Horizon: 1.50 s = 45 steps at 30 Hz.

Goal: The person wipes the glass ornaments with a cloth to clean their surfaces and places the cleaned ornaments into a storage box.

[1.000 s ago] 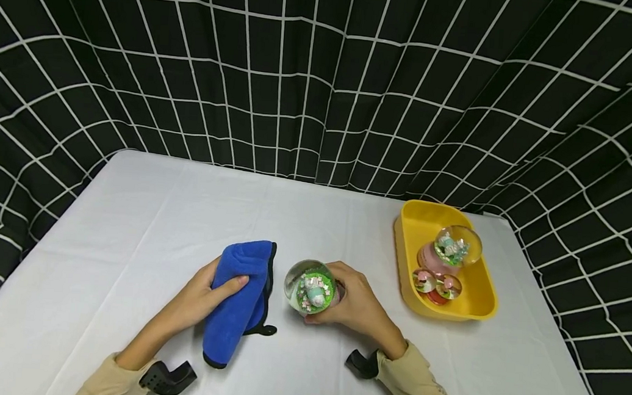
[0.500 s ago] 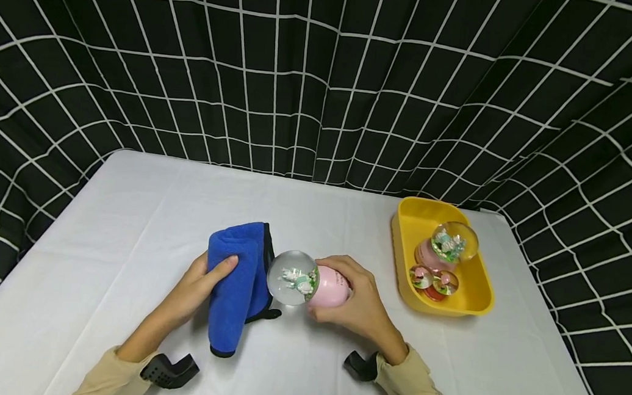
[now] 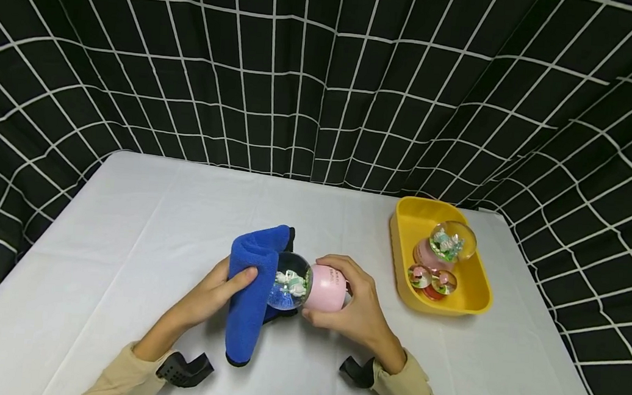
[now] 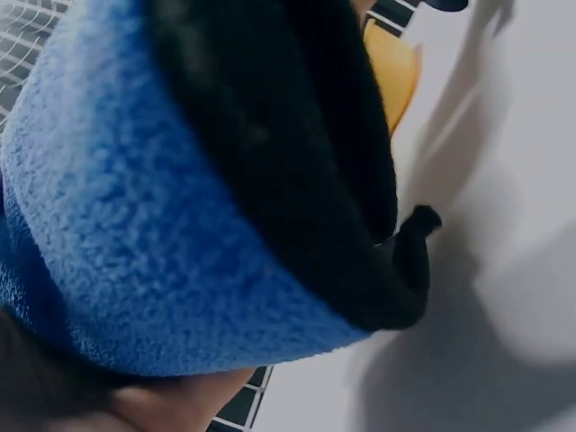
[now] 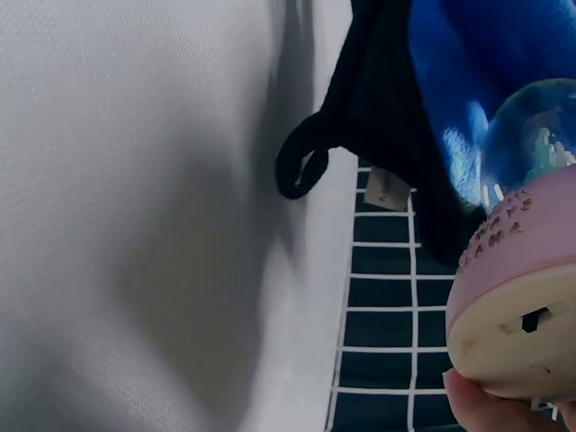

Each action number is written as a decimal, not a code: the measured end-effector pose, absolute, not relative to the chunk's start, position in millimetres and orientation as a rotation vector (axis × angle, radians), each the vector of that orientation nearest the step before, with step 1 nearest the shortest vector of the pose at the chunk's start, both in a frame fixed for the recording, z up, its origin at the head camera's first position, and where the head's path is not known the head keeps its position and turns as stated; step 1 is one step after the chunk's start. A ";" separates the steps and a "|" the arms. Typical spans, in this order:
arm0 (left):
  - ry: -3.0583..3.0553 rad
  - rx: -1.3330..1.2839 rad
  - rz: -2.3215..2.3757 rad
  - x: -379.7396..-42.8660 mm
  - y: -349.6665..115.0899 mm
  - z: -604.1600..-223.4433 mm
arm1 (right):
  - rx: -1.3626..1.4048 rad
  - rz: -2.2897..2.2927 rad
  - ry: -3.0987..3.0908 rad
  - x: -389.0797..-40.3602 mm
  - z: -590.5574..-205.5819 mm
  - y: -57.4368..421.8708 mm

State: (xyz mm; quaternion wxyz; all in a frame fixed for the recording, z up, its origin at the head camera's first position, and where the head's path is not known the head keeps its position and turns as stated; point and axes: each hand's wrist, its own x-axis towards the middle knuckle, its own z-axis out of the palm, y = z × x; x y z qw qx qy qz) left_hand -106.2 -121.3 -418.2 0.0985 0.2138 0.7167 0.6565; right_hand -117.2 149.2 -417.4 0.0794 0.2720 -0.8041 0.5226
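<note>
My right hand (image 3: 354,298) grips a snow globe (image 3: 327,288) by its pink base, tipped on its side with the glass dome pointing left. White figures and green bits show inside the dome. A folded blue cloth (image 3: 248,303) with black edging is held in my left hand (image 3: 215,294), thumb on top and the other fingers hidden behind it. The cloth lies against the dome's left end. In the right wrist view the base's pale underside (image 5: 513,337) faces the camera, and the cloth (image 5: 486,45) stands behind the dome. Blue cloth (image 4: 162,198) fills much of the left wrist view.
A yellow tub (image 3: 400,252) stands at the right of the white table (image 3: 143,222). Inside it lie another pink-based snow globe (image 3: 444,246) and a small red-based pair of globes (image 3: 433,282). A black curtain with white grid lines (image 3: 280,85) hangs around the table.
The snow globe has turned from dome-up onto its side, dome leftward. My left hand has brought the cloth right, against the dome. The tub's contents stay as they were.
</note>
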 end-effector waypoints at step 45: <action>2.347 0.826 1.938 -97.6 -111.5 -412.9 | 0.782 1.563 -2.396 -118.2 -410.3 158.2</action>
